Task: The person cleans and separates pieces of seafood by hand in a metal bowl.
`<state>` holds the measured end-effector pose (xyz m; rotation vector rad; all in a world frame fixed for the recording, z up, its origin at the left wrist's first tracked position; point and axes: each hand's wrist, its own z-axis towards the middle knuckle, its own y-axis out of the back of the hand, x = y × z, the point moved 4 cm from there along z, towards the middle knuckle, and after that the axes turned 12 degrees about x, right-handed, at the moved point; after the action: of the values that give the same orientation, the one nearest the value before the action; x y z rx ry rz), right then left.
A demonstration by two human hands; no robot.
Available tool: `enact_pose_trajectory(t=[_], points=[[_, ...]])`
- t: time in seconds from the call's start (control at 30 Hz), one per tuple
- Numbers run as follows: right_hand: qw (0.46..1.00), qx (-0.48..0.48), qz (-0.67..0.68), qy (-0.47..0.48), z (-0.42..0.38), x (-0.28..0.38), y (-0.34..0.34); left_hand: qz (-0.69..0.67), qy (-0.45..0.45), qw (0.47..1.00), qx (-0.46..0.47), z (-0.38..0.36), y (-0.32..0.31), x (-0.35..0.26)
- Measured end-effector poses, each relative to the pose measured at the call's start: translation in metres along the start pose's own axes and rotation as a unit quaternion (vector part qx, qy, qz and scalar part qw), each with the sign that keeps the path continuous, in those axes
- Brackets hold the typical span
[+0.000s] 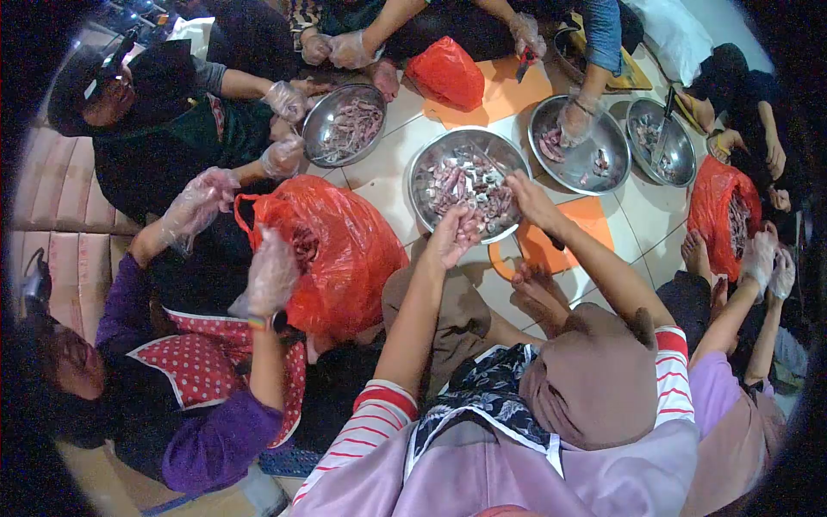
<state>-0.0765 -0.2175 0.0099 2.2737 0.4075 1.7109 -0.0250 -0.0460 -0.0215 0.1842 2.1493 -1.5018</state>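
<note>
Meat pieces (461,185) fill the middle steel bowl (424,177), and both of the person's bare hands are right at that bowl's near rim. Left hand (454,234) sits at the near edge, fingers curled in around a small piece of the meat, though how firmly it grips is hard to make out. Right hand (530,200) hovers over the near right edge of the bowl, fingers bent and closed on a dark handle (551,241) that pokes out behind the palm; the blade end is hidden, so whether it is a knife cannot be told. Just behind that bowl's near right rim lies an orange cutting board (560,233), partly under the right forearm, with a bare foot (538,293) resting on the white floor tiles (392,164) beside it.

Left of the middle bowl, a big red plastic bag (345,250) stands open, and a co-worker's gloved hand (271,271) reaches into its mouth while another gloved hand (198,202) is raised just beyond it. Beyond the middle bowl to the left, a second bowl (343,125) holds more meat, with gloved hands at its rim. To the right of the middle bowl, a third bowl (579,142) has a gloved hand down inside it, and a fourth bowl (662,142) sits touching that one's far side.
</note>
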Motion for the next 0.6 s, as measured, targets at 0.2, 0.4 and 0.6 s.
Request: enact_pose_trajectory(t=[0.2,0.4,0.6], points=[[0.997,0.071,0.041,0.015,-0.011,0.027,-0.011,0.108,-0.015,0.993,-0.036,0.002,0.002,-0.002],[0.991,0.03,0.051,0.119,-0.007,0.01,-0.029,0.217,-0.023,0.975,-0.032,0.006,0.003,-0.001],[0.993,-0.026,0.042,0.109,-0.008,0.013,-0.026,0.291,-0.02,0.955,-0.061,0.005,0.0,0.003]])
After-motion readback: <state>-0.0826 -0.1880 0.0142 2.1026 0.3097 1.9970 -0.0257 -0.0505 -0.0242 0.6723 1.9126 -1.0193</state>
